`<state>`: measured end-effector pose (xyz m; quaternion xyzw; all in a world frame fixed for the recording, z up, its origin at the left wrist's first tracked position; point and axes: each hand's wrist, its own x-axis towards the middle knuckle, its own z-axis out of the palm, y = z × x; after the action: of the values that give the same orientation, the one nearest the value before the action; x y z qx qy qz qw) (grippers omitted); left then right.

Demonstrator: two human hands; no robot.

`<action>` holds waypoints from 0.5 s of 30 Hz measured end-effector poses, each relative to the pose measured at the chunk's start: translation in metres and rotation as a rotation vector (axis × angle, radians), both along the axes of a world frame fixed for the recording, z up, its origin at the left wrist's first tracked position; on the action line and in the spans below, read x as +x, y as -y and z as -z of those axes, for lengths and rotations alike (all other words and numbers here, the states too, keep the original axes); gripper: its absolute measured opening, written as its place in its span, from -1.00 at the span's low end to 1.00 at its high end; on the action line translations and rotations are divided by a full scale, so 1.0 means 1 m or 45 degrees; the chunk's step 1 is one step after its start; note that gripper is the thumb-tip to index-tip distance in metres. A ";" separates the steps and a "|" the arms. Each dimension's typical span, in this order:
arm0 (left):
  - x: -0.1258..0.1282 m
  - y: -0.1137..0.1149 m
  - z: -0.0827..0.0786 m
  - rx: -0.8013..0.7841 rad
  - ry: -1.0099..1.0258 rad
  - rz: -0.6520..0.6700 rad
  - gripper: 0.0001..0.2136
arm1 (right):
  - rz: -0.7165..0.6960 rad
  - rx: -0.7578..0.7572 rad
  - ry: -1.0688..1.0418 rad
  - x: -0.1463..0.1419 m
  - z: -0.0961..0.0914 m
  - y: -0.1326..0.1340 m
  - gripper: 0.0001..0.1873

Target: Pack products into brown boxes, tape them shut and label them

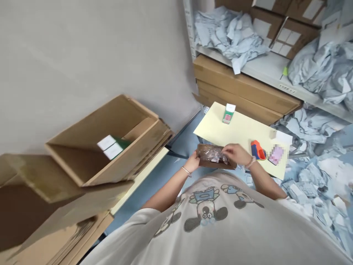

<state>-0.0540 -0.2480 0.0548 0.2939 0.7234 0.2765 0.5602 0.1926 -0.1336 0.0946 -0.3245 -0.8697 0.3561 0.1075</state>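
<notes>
Two hands: left hand [192, 162] clamped around the edge of one flat brown cardboard box [204, 161], right hand [234, 154] pinching one crumpled clear plastic wrap [213, 156] inside it. Just beyond, on one pale yellow sheet [215, 127]: one orange-blue tape dispenser [257, 150], one small green-white carton [228, 113].

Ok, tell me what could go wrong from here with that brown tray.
The brown tray is gripped by the left hand alone, so it could tip and spill the clear plastic that the right hand is touching. The right wrist is also close to the orange-and-blue tape dispenser on the pale yellow sheet, so a careless move might knock it.
</notes>
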 end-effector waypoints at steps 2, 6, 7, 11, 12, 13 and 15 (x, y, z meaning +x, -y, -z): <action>0.005 -0.039 -0.007 -0.004 -0.007 -0.034 -0.37 | 0.351 0.041 -0.125 0.035 -0.004 -0.065 -0.77; 0.015 -0.096 -0.013 -0.072 0.073 -0.095 -0.45 | 0.668 0.145 -0.050 0.044 0.023 -0.188 -0.19; 0.018 -0.105 -0.013 -0.091 0.101 -0.105 -0.49 | 0.625 0.151 -0.007 0.035 0.034 -0.213 -0.06; 0.027 -0.129 -0.004 -0.136 0.163 -0.144 -0.55 | 0.354 0.068 0.129 -0.012 0.076 -0.275 0.15; 0.028 -0.133 -0.001 -0.147 0.167 -0.151 -0.55 | 0.294 0.059 0.117 -0.020 0.084 -0.282 0.11; 0.028 -0.136 0.002 -0.155 0.167 -0.160 -0.55 | 0.257 0.064 0.087 -0.025 0.090 -0.287 0.04; 0.026 -0.144 0.010 -0.163 0.172 -0.162 -0.53 | 0.282 0.111 0.006 -0.026 0.097 -0.292 -0.10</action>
<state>-0.0280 -0.1045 0.0449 0.1917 0.7175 0.2837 0.6065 0.1662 0.1586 -0.0024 -0.4144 -0.8434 0.3032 0.1581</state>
